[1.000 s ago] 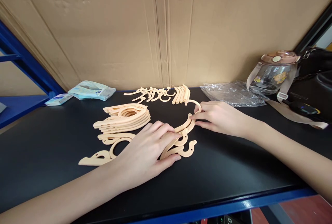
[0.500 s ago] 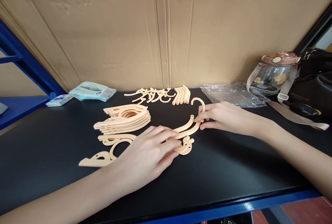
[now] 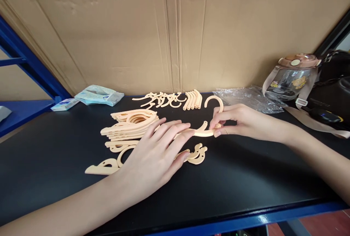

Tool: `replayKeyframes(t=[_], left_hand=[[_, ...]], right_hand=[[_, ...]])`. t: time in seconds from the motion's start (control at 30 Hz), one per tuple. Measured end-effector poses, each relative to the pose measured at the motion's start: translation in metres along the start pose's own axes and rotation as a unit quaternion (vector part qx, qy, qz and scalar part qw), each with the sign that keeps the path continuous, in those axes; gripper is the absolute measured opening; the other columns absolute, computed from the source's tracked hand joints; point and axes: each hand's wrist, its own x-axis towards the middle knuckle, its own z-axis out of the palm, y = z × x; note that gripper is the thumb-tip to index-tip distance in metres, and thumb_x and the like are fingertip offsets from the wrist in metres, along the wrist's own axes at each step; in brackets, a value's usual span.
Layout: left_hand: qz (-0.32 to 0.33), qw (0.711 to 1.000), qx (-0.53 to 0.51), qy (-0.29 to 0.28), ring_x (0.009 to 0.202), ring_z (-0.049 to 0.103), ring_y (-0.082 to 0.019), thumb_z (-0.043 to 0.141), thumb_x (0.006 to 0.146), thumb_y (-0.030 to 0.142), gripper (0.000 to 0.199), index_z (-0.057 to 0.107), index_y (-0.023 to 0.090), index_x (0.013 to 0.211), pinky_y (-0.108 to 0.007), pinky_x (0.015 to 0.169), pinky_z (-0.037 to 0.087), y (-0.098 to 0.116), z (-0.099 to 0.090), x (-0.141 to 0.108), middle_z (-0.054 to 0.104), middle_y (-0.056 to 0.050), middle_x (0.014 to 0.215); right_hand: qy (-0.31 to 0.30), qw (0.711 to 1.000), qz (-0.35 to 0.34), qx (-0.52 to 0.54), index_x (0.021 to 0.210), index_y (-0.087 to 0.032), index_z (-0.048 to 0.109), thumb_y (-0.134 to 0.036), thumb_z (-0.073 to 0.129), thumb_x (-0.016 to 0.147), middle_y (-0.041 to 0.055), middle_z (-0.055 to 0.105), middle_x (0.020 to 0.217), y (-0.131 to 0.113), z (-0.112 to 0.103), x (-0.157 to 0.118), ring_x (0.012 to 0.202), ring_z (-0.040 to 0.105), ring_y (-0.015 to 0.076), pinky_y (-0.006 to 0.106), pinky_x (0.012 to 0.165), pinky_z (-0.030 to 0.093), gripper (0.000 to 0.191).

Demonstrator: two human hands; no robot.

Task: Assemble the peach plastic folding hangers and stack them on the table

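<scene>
Between thumb and fingers, my right hand (image 3: 237,121) pinches a cream plastic hook (image 3: 216,98) where it meets a curved arm piece (image 3: 203,133). My left hand (image 3: 161,152) lies over the other end of that curved piece, fingers on it; its grip underneath is partly hidden. Another short curved end shows just behind the piece. Near my left thumb, small notched pieces (image 3: 201,155) rest on the black table (image 3: 232,181). Left of my left hand are a stack of curved pieces (image 3: 131,124) and a flat piece with a rounded opening (image 3: 102,167).
Small hooks (image 3: 164,100) and a row of short curved pieces (image 3: 193,100) lie at the back. Clear plastic bags (image 3: 248,99), a bottle with a strap (image 3: 292,79) and a black bag (image 3: 336,86) are at the right. A tissue pack (image 3: 100,95) sits back left.
My right hand has moved slightly right with the hook, which now sits farther right. The curved piece lies more level, and my left hand's fingers have shifted onto it, off the notched pieces.
</scene>
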Motion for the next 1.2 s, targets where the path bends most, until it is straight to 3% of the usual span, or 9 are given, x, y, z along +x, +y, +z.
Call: replayKeyframes(t=[0.13, 0.27, 0.43, 0.57, 0.73, 0.93, 1.1, 1.2], left_hand=[[0.044, 0.994, 0.095, 0.014, 0.112, 0.056, -0.027, 0.053, 0.098, 0.019, 0.027, 0.055, 0.012, 0.124, -0.047, 0.105, 0.029, 0.005, -0.007, 0.002, 0.067, -0.008, 0.117], [0.063, 0.991, 0.114, 0.008, 0.089, 0.059, -0.021, 0.048, 0.096, 0.007, 0.023, 0.059, 0.015, 0.116, -0.042, 0.088, 0.033, 0.006, -0.014, 0.001, 0.069, -0.002, 0.096], [0.020, 0.998, 0.052, 0.016, 0.071, 0.059, -0.017, 0.041, 0.102, 0.016, 0.020, 0.057, 0.012, 0.114, -0.033, 0.066, 0.038, 0.002, -0.011, 0.001, 0.065, -0.001, 0.082], [-0.024, 1.000, -0.015, 0.011, 0.071, 0.063, -0.015, 0.034, 0.104, 0.019, 0.023, 0.056, 0.014, 0.111, -0.029, 0.059, 0.041, 0.000, -0.006, 0.000, 0.067, -0.002, 0.089], [-0.032, 0.999, -0.016, 0.009, 0.064, 0.061, -0.014, 0.031, 0.103, 0.016, 0.024, 0.055, 0.015, 0.098, -0.027, 0.050, 0.038, 0.000, -0.006, 0.000, 0.066, -0.001, 0.083], [-0.055, 0.998, 0.027, -0.009, 0.047, 0.050, -0.013, 0.030, 0.103, 0.021, 0.037, 0.047, 0.019, 0.070, -0.027, 0.044, 0.031, 0.002, -0.009, 0.002, 0.050, 0.004, 0.056], [-0.108, 0.994, 0.029, -0.012, 0.039, 0.053, -0.012, 0.028, 0.106, 0.026, 0.029, 0.055, 0.017, 0.108, -0.024, 0.038, 0.027, 0.001, -0.009, -0.001, 0.058, 0.007, 0.058], [-0.093, 0.994, 0.048, -0.027, 0.038, 0.052, -0.012, 0.023, 0.106, 0.028, 0.036, 0.056, 0.017, 0.099, -0.024, 0.037, 0.025, 0.001, -0.010, 0.001, 0.057, 0.005, 0.056]], right_hand=[[0.018, 0.994, -0.015, 0.105, 0.093, -0.020, 0.067, -0.039, 0.061, 0.092, 0.0013, 0.066, 0.090, -0.020, 0.023, 0.005, 0.080, 0.061, 0.0124, 0.025, 0.073, 0.047, 0.020], [0.034, 0.987, -0.030, 0.157, 0.093, -0.018, 0.067, -0.031, 0.063, 0.092, 0.0000, 0.065, 0.085, -0.031, 0.039, 0.008, 0.075, 0.058, 0.0096, 0.023, 0.070, 0.047, 0.014], [0.122, 0.978, 0.009, 0.169, 0.104, -0.020, 0.072, -0.034, 0.055, 0.096, 0.0026, 0.068, 0.090, -0.024, 0.033, 0.008, 0.079, 0.060, 0.0128, 0.027, 0.072, 0.048, 0.023], [0.157, 0.973, 0.048, 0.163, 0.110, -0.024, 0.071, -0.037, 0.060, 0.093, 0.0020, 0.069, 0.096, -0.017, 0.029, 0.009, 0.083, 0.063, 0.0135, 0.027, 0.073, 0.050, 0.024], [0.128, 0.964, 0.045, 0.227, 0.119, -0.022, 0.067, -0.036, 0.065, 0.089, 0.0020, 0.070, 0.092, -0.017, 0.031, 0.011, 0.080, 0.066, 0.0135, 0.028, 0.075, 0.054, 0.033], [0.104, 0.961, 0.043, 0.251, 0.105, -0.020, 0.070, -0.036, 0.069, 0.087, 0.0022, 0.072, 0.096, -0.021, 0.030, 0.009, 0.080, 0.067, 0.0123, 0.026, 0.076, 0.055, 0.025], [0.084, 0.960, 0.045, 0.265, 0.100, -0.020, 0.069, -0.038, 0.069, 0.086, 0.0017, 0.071, 0.096, -0.022, 0.031, 0.009, 0.079, 0.068, 0.0126, 0.026, 0.076, 0.056, 0.023], [0.088, 0.957, 0.054, 0.271, 0.104, -0.020, 0.068, -0.039, 0.069, 0.086, 0.0027, 0.072, 0.098, -0.021, 0.034, 0.010, 0.082, 0.069, 0.0147, 0.029, 0.078, 0.057, 0.026]])
